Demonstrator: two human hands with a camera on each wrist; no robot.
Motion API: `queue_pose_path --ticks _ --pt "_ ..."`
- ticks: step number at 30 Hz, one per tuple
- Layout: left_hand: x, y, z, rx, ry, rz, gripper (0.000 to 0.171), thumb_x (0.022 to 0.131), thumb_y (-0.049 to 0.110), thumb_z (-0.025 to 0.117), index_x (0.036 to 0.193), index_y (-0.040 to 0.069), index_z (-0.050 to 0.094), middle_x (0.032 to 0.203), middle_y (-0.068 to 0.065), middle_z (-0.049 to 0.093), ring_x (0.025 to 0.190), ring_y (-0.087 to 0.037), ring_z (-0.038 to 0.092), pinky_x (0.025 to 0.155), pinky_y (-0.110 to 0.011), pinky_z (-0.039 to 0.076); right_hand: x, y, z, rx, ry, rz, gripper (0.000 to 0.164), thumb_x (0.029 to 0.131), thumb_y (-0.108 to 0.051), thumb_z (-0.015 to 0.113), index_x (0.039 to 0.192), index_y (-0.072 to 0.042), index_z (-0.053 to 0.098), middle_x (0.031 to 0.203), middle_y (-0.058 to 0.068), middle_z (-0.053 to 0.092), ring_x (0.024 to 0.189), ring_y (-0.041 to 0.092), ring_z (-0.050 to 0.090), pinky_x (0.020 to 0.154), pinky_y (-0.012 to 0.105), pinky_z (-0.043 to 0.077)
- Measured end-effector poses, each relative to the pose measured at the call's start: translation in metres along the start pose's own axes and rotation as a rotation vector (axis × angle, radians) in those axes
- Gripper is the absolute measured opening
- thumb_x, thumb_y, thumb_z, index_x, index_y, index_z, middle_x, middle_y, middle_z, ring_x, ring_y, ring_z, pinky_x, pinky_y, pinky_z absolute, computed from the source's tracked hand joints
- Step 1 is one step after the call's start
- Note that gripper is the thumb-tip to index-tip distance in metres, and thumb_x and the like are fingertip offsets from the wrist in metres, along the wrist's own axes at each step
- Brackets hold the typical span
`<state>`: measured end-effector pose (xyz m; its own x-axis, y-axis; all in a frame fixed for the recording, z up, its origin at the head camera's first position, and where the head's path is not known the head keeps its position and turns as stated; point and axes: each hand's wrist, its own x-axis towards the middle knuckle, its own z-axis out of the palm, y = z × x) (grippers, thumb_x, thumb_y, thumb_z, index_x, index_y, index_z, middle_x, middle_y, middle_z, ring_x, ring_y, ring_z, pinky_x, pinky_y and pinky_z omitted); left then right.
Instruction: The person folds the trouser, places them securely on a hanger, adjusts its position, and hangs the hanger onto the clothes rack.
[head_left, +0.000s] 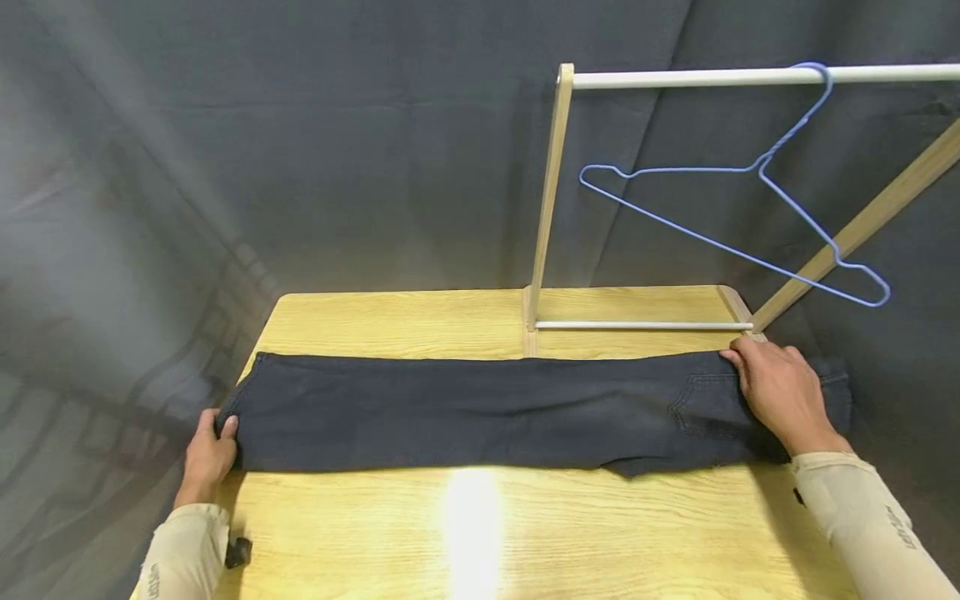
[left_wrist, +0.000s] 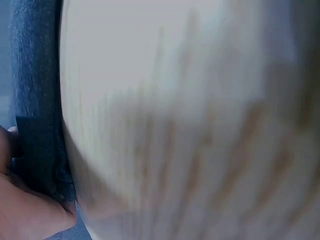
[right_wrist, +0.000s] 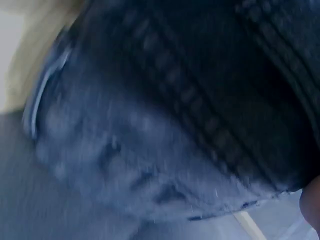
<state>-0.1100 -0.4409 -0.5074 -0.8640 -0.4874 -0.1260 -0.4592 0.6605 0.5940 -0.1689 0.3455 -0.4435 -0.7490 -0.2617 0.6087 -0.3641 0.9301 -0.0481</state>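
While grey curtain closes in the desk from the left, along the back and round to the right, a bright patch of glare lies on the wood in front of you, near the middle. Dark trousers stretch across the desk as one long, narrow strip, from the hem at the left edge to the waist end, which seems to reach past the right edge. Behind their right half stands a wooden rack; its feet come right up to the cloth, and a white lower rail joins them. A blue hanger hangs from the white top rail, above the back of the desk, its right end beyond the slanting right post.

Your left hand pinches the hem, thumb and fingers brought together on the cloth; a small black object sits by that sleeve. Between your two hands the strip lies mostly flat, with slight creases and a little flap of cloth jutting out along the near edge. Your right hand covers part of the waist end, just right of the pocket stitching, thumb and forefinger closed on the far edge; you cannot tell how its other fingers lie.
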Motion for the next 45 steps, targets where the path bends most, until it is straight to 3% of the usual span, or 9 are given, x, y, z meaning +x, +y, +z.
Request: queue_pose_path --ticks 3,7,10,12,18,28,36,38,45 --pt "0.001 0.003 0.004 -0.055 0.017 -0.026 0.048 0.108 0.035 0.025 0.141 0.001 0.026 0.14 -0.045 0.037 0.128 -0.063 0.036 0.101 -0.067 0.032 0.006 0.009 0.019 0.003 -0.077 0.077 0.012 0.097 -0.012 0.061 0.091 -0.004 0.055 0.075 0.019 0.063 0.071 0.041 0.059 0.067 0.051 0.036" --pt "0.001 0.005 0.005 -0.072 0.029 -0.06 0.052 0.107 0.042 0.022 0.141 0.002 0.02 0.137 -0.048 0.036 0.126 -0.065 0.037 0.099 -0.068 0.033 -0.001 0.015 0.048 0.035 -0.375 0.127 0.014 0.105 -0.018 0.046 0.105 -0.007 0.055 0.1 0.022 0.058 0.094 0.046 0.052 0.079 0.059 0.032" --pt "0.001 0.005 0.002 -0.078 -0.02 -0.096 0.057 0.106 0.044 0.026 0.141 -0.001 0.02 0.138 -0.046 0.036 0.127 -0.061 0.037 0.1 -0.065 0.033 -0.016 0.016 0.064 0.078 -0.588 0.162 0.021 0.108 -0.022 0.04 0.118 -0.007 0.052 0.115 0.024 0.05 0.106 0.047 0.045 0.083 0.063 0.027" --pt "0.002 0.004 -0.002 -0.073 -0.083 -0.11 0.065 0.105 0.046 0.029 0.144 -0.006 0.021 0.141 -0.045 0.033 0.13 -0.059 0.035 0.104 -0.064 0.032 -0.024 0.016 0.069 0.086 -0.623 0.2 0.024 0.107 -0.022 0.041 0.121 -0.004 0.05 0.119 0.027 0.047 0.108 0.049 0.043 0.083 0.064 0.025" --pt "0.003 -0.001 -0.007 -0.08 -0.15 -0.097 0.065 0.105 0.047 0.032 0.142 -0.006 0.04 0.147 -0.036 0.036 0.132 -0.05 0.039 0.106 -0.059 0.034 -0.026 0.015 0.076 0.08 -0.471 0.266 0.013 0.104 -0.015 0.048 0.108 -0.002 0.05 0.109 0.027 0.048 0.102 0.048 0.042 0.082 0.064 0.022" --pt "-0.002 -0.003 0.004 -0.083 0.083 0.022 0.041 0.108 0.03 0.035 0.132 -0.002 0.042 0.135 -0.038 0.046 0.126 -0.056 0.042 0.102 -0.063 0.033 -0.017 0.016 0.078 0.084 -0.097 0.326 0.008 0.099 -0.004 0.052 0.1 0.002 0.048 0.095 0.025 0.047 0.089 0.048 0.042 0.075 0.062 0.026" --pt "0.0 -0.001 0.002 0.092 0.027 -0.043 0.059 0.105 0.047 0.033 0.118 -0.01 0.045 0.124 -0.043 0.048 0.116 -0.063 0.043 0.097 -0.065 0.037 -0.022 0.004 0.083 0.077 -0.421 0.404 0.021 0.096 -0.001 0.046 0.116 0.004 0.046 0.123 0.034 0.037 0.114 0.056 0.032 0.085 0.068 0.026" --pt "-0.001 0.001 0.001 0.126 0.023 -0.04 0.058 0.105 0.047 0.034 0.115 -0.009 0.047 0.123 -0.043 0.049 0.116 -0.063 0.044 0.095 -0.065 0.038 -0.025 -0.007 0.082 0.088 -0.432 0.386 0.023 0.1 -0.007 0.047 0.121 0.003 0.046 0.129 0.033 0.035 0.119 0.056 0.029 0.088 0.068 0.024" --pt "0.0 0.014 0.0 0.182 0.109 -0.097 0.058 0.104 0.049 0.034 0.129 -0.002 0.044 0.127 -0.04 0.051 0.112 -0.062 0.049 0.087 -0.067 0.041 -0.048 -0.068 0.069 0.231 -0.348 -0.001 0.027 0.095 -0.03 0.067 0.117 -0.015 0.062 0.128 0.014 0.052 0.118 0.037 0.044 0.086 0.054 0.031"
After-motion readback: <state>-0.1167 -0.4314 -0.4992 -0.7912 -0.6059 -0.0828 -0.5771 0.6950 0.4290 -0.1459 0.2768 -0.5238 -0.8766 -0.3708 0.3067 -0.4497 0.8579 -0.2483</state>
